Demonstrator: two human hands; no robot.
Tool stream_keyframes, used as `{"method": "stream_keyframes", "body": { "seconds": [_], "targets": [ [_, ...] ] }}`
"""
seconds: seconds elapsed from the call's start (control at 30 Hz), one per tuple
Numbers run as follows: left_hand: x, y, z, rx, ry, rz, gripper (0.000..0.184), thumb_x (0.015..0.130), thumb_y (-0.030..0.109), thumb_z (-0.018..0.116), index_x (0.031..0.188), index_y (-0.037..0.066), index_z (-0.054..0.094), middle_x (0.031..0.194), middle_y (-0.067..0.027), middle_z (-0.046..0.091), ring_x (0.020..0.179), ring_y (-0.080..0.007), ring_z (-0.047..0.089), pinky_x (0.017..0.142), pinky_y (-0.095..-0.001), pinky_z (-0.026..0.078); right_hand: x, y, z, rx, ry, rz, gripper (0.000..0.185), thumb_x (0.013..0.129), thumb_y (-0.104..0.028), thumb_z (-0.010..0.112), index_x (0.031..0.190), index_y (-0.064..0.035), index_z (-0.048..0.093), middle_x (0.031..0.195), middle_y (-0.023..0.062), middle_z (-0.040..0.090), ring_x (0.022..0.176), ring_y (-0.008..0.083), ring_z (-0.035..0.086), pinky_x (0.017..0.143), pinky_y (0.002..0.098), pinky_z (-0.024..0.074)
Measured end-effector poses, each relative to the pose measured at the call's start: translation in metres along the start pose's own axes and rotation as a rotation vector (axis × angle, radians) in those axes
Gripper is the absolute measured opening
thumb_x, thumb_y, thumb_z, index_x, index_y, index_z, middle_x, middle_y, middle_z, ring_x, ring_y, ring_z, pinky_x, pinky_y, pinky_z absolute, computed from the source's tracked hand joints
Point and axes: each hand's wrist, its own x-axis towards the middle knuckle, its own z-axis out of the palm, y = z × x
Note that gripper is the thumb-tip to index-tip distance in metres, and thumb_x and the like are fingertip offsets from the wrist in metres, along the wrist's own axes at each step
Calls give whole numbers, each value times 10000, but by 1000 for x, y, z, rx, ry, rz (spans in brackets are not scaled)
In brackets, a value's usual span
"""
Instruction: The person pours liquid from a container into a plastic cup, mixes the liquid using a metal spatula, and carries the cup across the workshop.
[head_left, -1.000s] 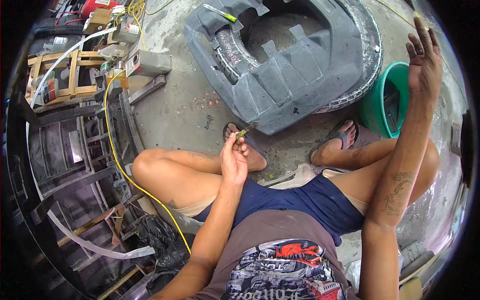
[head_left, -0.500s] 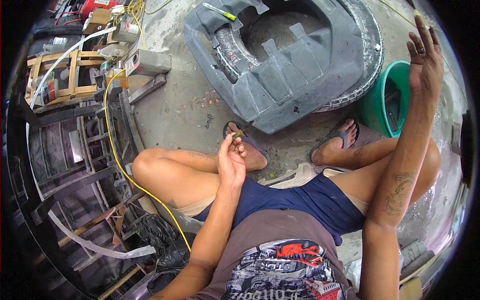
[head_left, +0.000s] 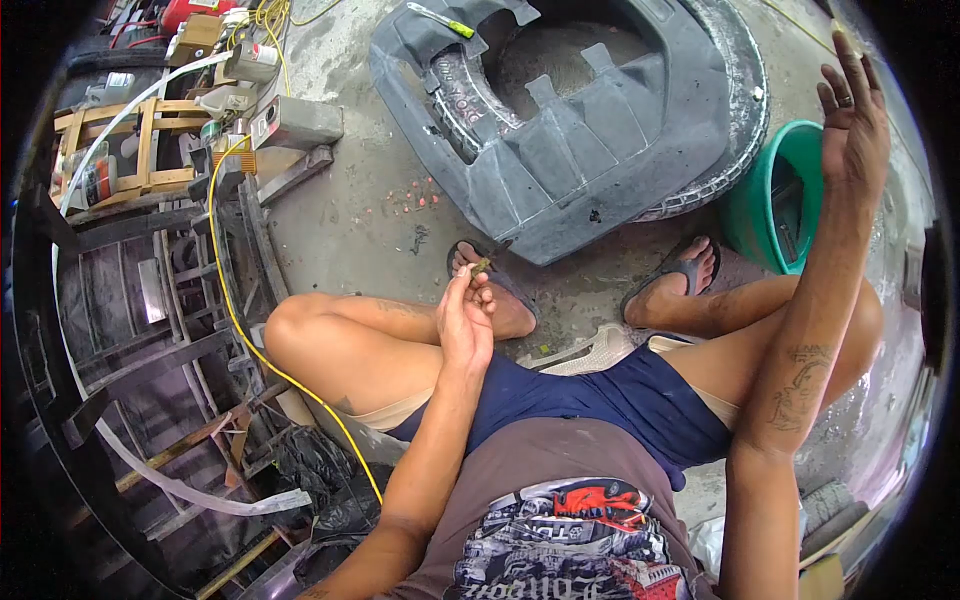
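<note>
Within the clamped pinch of the left hand [head_left: 467, 325], a small tool [head_left: 481, 268] has tilted slightly; just beyond lies the grey panel [head_left: 570, 205], unmoved. Well rightward, the right hand [head_left: 853, 140] stays raised, fingers apart; work seems paused.

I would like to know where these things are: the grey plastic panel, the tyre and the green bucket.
Grey plastic panel [head_left: 590, 170], head view, on the surface below its opening.
Tyre [head_left: 749, 100], head view, on its dusty rightmost part.
Green bucket [head_left: 745, 212], head view, on its outer wall.
</note>
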Motion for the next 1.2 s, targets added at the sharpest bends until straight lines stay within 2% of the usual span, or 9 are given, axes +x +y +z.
{"method": "stream_keyframes", "body": {
  "seconds": [0.3,0.47,0.5,0.57,0.7,0.77,0.9,1.07,1.2],
  "targets": [
    [-4,1,8,48,-72,45,216,1000,220,629,1129,48,650,944,-56,673,708,-115,579,604,-234,468,-3,-3,4,-4,24,5,337,1003,-140,610,1321,-70,524,1354,129,637,1032,174,671,827,257,543],
    [-8,1,33,163,-102,93,202,1014,196,621,1123,28,648,928,-84,687,656,-103,588,558,-224,473,-11,-15,12,-50,-148,1,777,919,-235,713,1531,-71,263,1207,138,646,926,306,655,771,408,451],
    [-7,1,38,209,-113,120,198,1017,189,619,1119,22,647,919,-90,690,646,-97,591,548,-221,474,-11,-13,10,-53,-147,0,777,919,-235,713,1531,-71,263,1207,138,646,926,306,655,771,408,451],
    [-6,-1,47,270,-132,161,204,1016,194,622,1118,19,646,912,-91,692,646,-94,592,549,-219,475,-10,-9,5,-284,-281,-134,658,898,-26,567,1505,39,320,1360,210,509,1044,260,675,798,310,543],
    [-3,-2,56,382,-171,234,219,1008,205,639,1108,11,647,896,-93,693,635,-88,587,555,-217,478,-15,-13,14,-268,-253,-123,653,942,-78,545,1517,50,263,1349,213,533,992,266,700,691,277,556],
    [-2,-1,59,356,-173,225,218,1006,205,642,1104,11,649,894,-91,692,630,-88,585,554,-218,478,-27,-21,34,-137,125,-17,651,904,-256,766,1445,-73,453,1127,0,702,751,42,630,608,170,451],
    [0,4,64,361,-190,224,227,996,208,655,1103,8,657,867,-62,668,634,-89,581,553,-216,467,-25,-23,33,-112,133,-17,522,909,-247,762,1351,-82,538,1027,-15,724,678,58,629,543,174,440],
    [5,14,81,370,-217,210,226,982,201,672,1094,5,662,850,-40,646,643,-90,573,546,-222,452,-27,-26,32,-21,87,3,608,850,-224,827,1348,-65,516,979,-9,709,679,81,642,544,189,436],
    [12,16,98,393,-256,227,215,980,196,668,1081,6,663,832,-47,651,629,-92,572,540,-225,454,-21,-22,26,61,148,39,578,826,-231,849,1303,-108,546,1004,-15,698,673,84,639,537,198,434]
  ]
}}
